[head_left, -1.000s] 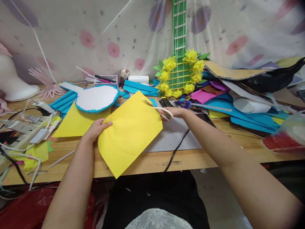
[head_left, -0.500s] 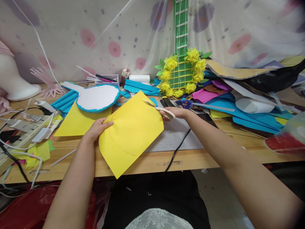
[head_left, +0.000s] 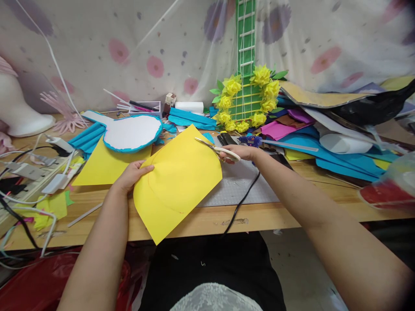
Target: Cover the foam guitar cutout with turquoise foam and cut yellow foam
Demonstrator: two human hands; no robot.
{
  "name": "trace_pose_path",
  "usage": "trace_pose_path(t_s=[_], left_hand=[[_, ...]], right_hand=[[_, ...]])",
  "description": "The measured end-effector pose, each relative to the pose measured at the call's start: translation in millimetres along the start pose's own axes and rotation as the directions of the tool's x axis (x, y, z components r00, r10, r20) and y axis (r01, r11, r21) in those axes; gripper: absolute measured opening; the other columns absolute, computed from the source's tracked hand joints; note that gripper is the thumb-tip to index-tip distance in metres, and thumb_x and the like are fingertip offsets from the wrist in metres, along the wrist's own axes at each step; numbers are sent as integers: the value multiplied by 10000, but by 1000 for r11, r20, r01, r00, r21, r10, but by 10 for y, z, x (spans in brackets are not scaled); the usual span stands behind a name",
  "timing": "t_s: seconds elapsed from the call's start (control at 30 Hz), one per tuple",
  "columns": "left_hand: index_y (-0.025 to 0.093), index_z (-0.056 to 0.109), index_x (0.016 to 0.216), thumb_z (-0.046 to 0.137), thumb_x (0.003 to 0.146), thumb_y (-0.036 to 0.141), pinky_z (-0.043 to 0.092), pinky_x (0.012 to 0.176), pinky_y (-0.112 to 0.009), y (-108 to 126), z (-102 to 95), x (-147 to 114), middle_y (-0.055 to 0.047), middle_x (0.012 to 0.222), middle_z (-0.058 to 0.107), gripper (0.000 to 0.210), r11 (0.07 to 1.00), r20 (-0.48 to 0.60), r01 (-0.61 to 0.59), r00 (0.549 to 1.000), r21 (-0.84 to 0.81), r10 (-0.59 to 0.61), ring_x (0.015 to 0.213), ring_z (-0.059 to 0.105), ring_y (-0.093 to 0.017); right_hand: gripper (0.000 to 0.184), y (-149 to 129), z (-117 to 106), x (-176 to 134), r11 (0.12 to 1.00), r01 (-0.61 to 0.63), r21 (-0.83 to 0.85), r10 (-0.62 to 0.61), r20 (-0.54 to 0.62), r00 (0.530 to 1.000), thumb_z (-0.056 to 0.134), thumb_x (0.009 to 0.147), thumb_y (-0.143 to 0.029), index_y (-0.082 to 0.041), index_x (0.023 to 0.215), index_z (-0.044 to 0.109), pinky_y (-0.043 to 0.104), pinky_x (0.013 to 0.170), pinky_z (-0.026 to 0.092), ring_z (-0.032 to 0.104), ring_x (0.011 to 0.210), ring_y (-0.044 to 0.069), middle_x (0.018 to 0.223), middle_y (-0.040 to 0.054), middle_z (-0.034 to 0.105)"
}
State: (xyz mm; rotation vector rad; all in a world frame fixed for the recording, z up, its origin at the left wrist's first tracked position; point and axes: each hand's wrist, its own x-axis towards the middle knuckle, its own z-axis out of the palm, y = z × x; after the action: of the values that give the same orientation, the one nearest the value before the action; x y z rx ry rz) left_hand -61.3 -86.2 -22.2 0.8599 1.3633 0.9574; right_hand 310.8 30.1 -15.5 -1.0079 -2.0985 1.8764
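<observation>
A yellow paper sheet (head_left: 181, 181) with a faint curved pencil-like line is held over the front of the table. My left hand (head_left: 131, 175) pinches its left edge, thumb on top and fingers behind. In my right hand (head_left: 238, 153) are white-handled scissors (head_left: 227, 152), their blade lying across the sheet's upper right edge. The other blade is hidden, and part of the fingers is behind the handles. Left of the sheet lies a white guitar-shaped cutout (head_left: 134, 133) with a blue paper rim, resting partly on another yellow sheet (head_left: 108, 166).
A grey cutting mat (head_left: 240, 190) with a black cable (head_left: 242, 203) lies under the scissors. Behind it stand a green paper guitar with yellow flowers (head_left: 241, 99) and a blue glue gun (head_left: 251, 141). Coloured paper (head_left: 343, 162) is piled right; a power strip (head_left: 26, 185) sits left.
The scissors have shifted very slightly right, with their handles a little differently placed. The yellow sheet's lower corner has dipped slightly down and left.
</observation>
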Motion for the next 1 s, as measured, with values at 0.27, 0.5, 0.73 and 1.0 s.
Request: trace_pose_path(t_s=[0.27,0.5,0.73,1.0], left_hand=[[159,673,888,816,558,325,571,599,-263,-3,-17,3,-23,747,726,396,1000,9,1,1000,14,-2,644,685,-178],[166,680,877,815,566,315,572,587,-255,15,2,-27,-23,736,725,370,1000,3,8,1000,15,-8,636,685,-176],[163,677,855,817,552,308,571,579,-262,16,1,-11,-29,729,724,364,1000,-1,18,1000,16,-18,616,680,-178],[164,681,863,821,530,295,573,591,-274,35,16,-25,-33,748,729,384,999,-11,33,999,-3,-33,614,678,-180]], right_hand=[[561,-44,7,-36,999,-39,-12,39,-9,999,678,653,-654,-152,789,468,185,415,303,393,446,36,575,-64,424],[538,-70,-7,-55,998,-59,-36,59,-9,998,684,664,-633,-156,776,464,191,420,292,387,436,39,543,-71,427],[546,-46,-36,-57,995,-88,-53,87,-17,996,720,620,-624,-157,756,470,188,408,294,393,415,42,501,-79,437],[524,-27,-49,-33,997,-53,-52,52,-3,999,682,670,-627,-157,751,465,191,406,297,400,412,40,516,-73,445]])
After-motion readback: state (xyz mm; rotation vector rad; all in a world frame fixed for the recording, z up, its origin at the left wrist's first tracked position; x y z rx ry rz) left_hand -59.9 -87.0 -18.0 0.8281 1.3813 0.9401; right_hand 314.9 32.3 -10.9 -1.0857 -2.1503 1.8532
